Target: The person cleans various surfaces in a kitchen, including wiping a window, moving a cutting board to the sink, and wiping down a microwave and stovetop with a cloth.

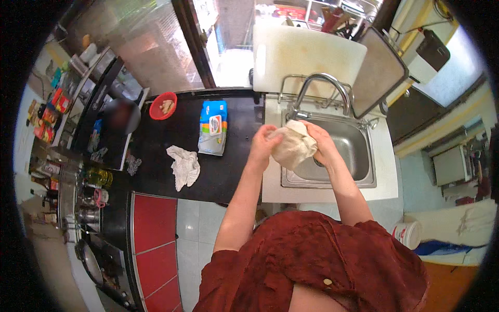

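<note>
A bunched, off-white cloth (293, 146) is held up between both hands, over the left side of a stainless steel sink (353, 156). My left hand (266, 143) grips the cloth's left edge, fingers curled over it. On the opposite side my right hand (320, 141) has hold of it near the top, partly hidden behind the folds. Just behind the hands a curved chrome faucet (325, 80) rises at the sink's back edge. Whether water runs from it I cannot tell.
Left on the black counter (237, 171) lie a crumpled white cloth (184, 167), a blue-and-grey wipes pack (213, 128) and a red plastic basket (154, 109) holding ginger-like pieces. A large white cutting board (308, 58) leans behind the faucet. At far left sits a wok (92, 261).
</note>
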A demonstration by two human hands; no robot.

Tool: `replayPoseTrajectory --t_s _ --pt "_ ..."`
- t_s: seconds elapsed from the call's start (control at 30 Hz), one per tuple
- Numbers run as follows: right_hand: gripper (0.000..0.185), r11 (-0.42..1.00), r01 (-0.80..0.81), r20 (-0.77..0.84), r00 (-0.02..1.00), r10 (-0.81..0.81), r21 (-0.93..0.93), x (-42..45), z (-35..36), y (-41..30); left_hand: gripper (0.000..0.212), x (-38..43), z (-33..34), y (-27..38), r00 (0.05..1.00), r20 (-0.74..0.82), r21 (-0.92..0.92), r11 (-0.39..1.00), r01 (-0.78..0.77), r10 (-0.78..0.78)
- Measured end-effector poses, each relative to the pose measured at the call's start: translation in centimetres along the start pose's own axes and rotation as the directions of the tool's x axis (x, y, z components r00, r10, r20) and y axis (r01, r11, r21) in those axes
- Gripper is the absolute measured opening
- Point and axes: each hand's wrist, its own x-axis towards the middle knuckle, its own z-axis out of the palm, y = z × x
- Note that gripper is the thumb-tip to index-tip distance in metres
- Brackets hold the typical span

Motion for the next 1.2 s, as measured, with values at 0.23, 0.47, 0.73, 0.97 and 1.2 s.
replayPoseTrajectory --t_s 0.23,0.47,0.73,0.97,1.2 --pt "0.068 0.976 0.126 0.124 0.987 -0.105 -0.178 -2.5 2.8 -0.1 0.046 -1.8 0.3 4.6 0.992 0.126 -0.287 0.956 0.066 -0.030" --pt "0.028 0.998 0.064 -0.020 0.998 -0.065 -0.025 -2.2 -4.2 0.1 0.033 -3.6 1.2 5.3 0.982 0.185 -0.166 0.984 0.065 -0.034" --pt "0.023 0.857 0.269 -0.134 0.924 -0.358 -0.439 -1.4 -2.3 -3.9 0.022 -4.8 1.0 1.9 0.996 0.084 -0.058 0.998 -0.023 0.028" --pt "0.027 0.534 0.475 0.052 0.779 -0.625 -0.699 2.3 0.3 -17.8 0.024 -2.1 10.2 9.9 0.838 -0.032 0.134 0.833 -0.537 0.545" --pt "0.043 -0.423 0.396 0.578 0.519 -0.630 -0.815 9.4 -5.2 -18.3 0.027 -4.2 9.0 3.7 0.937 -0.083 0.507 0.824 -0.254 0.340"
